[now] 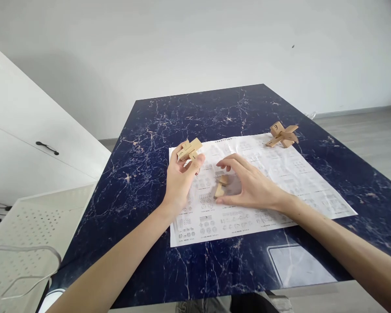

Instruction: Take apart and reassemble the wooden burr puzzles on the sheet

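My left hand (179, 178) grips a partly joined wooden burr puzzle (190, 150) of light interlocking bars, raised over the left edge of the paper. Dark marks show on some of its bars. My right hand (250, 184) is curved over the printed sheet, with thumb and fingers spread apart. Between them lies a loose notched wooden puzzle piece (220, 190) on the sheet; the thumb tip is close to its lower end, and I cannot tell if they touch. Small printed diagrams cover the white instruction sheet (211, 234).
Another assembled wooden puzzle (283, 134) stands at the sheet's far right corner. The dark blue marbled table (143, 182) meets a pale wall at the back. A pale rounded rectangle (299, 263) shows near the front edge. A perforated white surface (32, 221) with a cable is at left.
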A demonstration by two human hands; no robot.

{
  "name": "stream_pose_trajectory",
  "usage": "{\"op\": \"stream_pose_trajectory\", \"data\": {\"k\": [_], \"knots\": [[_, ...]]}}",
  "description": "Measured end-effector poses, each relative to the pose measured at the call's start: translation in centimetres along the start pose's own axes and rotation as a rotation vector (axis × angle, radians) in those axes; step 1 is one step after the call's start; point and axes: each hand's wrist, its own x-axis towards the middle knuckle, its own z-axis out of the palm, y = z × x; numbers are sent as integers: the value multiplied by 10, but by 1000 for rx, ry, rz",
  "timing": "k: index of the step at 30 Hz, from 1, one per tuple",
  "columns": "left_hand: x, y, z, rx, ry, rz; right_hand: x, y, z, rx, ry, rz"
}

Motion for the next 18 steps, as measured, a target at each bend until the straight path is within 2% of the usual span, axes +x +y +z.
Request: {"op": "stream_pose_trajectory", "data": {"k": [6,9,11,16,18], "knots": [[1,1,2,-14,9,-22,-1,3,1,-160,-41,-5],[1,-1,1,-27,-11,-17,1,3,-2,-94,-30,18],[1,-2,1,-16,-40,-4,3,3,-4,64,-26,58],[-6,-1,3,36,-151,41,4,2,-9,669,-21,222],[-9,0,5,31,-204,32,4,5,-10,834,4,269]]}}
